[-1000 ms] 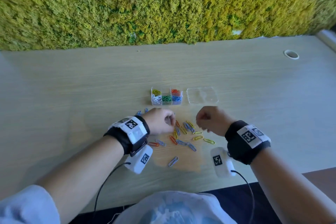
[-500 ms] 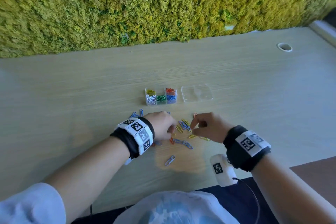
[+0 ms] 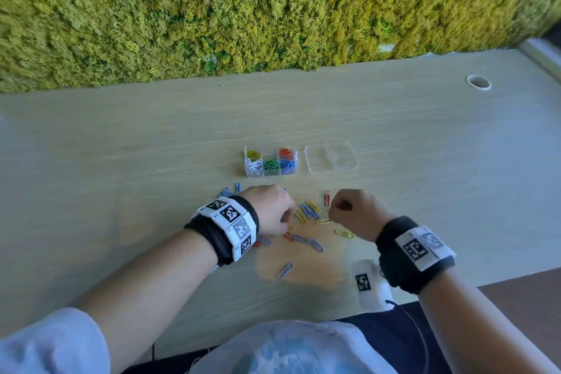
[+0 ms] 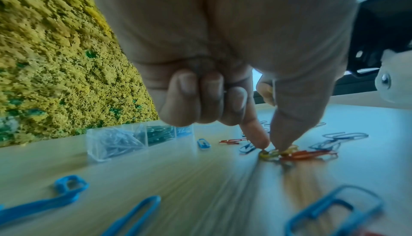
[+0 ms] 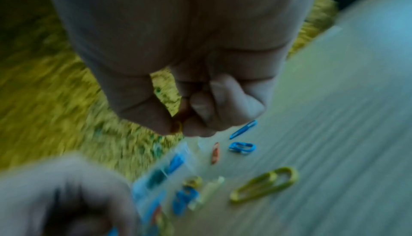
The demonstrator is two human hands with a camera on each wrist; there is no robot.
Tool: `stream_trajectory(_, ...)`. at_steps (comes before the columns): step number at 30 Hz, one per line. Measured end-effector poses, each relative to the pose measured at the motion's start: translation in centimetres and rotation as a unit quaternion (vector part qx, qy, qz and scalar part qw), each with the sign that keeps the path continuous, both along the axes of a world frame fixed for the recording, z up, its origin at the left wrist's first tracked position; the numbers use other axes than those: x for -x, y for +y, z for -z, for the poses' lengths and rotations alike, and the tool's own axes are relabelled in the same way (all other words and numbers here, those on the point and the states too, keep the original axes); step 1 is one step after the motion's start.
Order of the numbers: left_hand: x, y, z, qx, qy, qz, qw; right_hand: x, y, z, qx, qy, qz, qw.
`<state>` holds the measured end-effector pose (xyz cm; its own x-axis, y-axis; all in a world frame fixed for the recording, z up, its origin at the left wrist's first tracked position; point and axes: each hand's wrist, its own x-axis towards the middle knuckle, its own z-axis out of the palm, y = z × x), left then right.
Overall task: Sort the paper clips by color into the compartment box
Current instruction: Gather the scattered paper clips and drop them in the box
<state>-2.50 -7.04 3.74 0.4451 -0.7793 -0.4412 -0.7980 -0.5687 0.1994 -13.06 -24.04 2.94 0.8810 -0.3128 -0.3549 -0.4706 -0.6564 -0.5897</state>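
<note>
The clear compartment box (image 3: 270,171) holds yellow, white, green, red and blue clips. Loose paper clips (image 3: 309,211) lie on the table in front of it. My left hand (image 3: 288,215) is down on the pile. In the left wrist view its index finger (image 4: 256,139) and thumb pinch a yellow clip (image 4: 267,154) that lies against a red clip (image 4: 310,153). My right hand (image 3: 334,212) hovers just right of the pile, next to a red clip (image 3: 327,197). In the blurred right wrist view its curled fingers (image 5: 211,106) hold orange and yellow clips (image 5: 178,126).
The box's clear lid (image 3: 331,158) lies just right of the box. A lone blue clip (image 3: 284,270) sits nearer the table's front edge. A moss wall (image 3: 243,9) backs the table, and a cable hole (image 3: 478,82) is at the far right.
My right hand reached its fingers down to the pile, then curled them shut and drew back slightly. My left hand has stayed at the pile's left side.
</note>
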Motion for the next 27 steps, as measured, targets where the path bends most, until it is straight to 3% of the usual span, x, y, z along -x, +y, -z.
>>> stream_trajectory(2, 0.0, 0.0, 0.2, 0.003, 0.009, 0.0, 1.0, 0.6, -0.9, -0.1, -0.181, -0.043, 0.113, 0.976)
stream_trajectory(5, 0.1, 0.0, 0.4, 0.001, 0.009, 0.008, 1.0, 1.8, -1.6, -0.3, -0.429, -0.095, 0.238, 0.866)
stream_trajectory(8, 0.1, -0.2, 0.4, -0.009, 0.012, 0.014, 1.0, 2.7, -2.1, 0.3, -0.553, -0.096, 0.288, 0.776)
stream_trajectory(10, 0.2, -0.4, 0.3, -0.019, 0.017, 0.012, 1.0, 3.0, -2.1, 0.6, -0.571, -0.091, 0.301, 0.759)
stream_trajectory(12, 0.3, -0.5, 0.4, -0.026, 0.019, 0.007, 0.999, 3.1, -1.9, 0.8, -0.554, -0.093, 0.292, 0.775)
stream_trajectory(14, 0.2, -0.5, 0.7, -0.024, 0.023, 0.004, 0.999, 3.2, -1.8, 1.1, -0.503, -0.089, 0.267, 0.818)
stream_trajectory(16, 0.1, -0.5, 1.0, -0.024, 0.032, 0.001, 0.999, 3.1, -1.7, 1.2, -0.373, -0.053, 0.201, 0.904)
stream_trajectory(18, 0.0, -0.4, 1.2, -0.02, 0.037, -0.002, 0.999, 2.9, -1.6, 1.1, -0.148, 0.018, 0.102, 0.984)
stream_trajectory(19, 0.0, -0.4, 1.2, -0.015, 0.038, -0.002, 0.999, 2.8, -1.4, 1.0, -0.052, 0.043, 0.059, 0.996)
stream_trajectory(21, -0.1, -0.2, 1.1, -0.002, 0.034, -0.005, 0.999, 2.6, -0.9, 0.7, 0.056, 0.071, 0.017, 0.996)
stream_trajectory(24, -0.1, 0.3, 1.0, 0.004, 0.032, -0.012, 0.999, 2.2, -0.4, 0.4, 0.128, 0.091, -0.012, 0.987)
stream_trajectory(27, 0.0, 0.5, 0.8, -0.006, 0.018, -0.008, 1.0, 1.8, 0.0, 0.0, 0.141, 0.107, -0.023, 0.984)
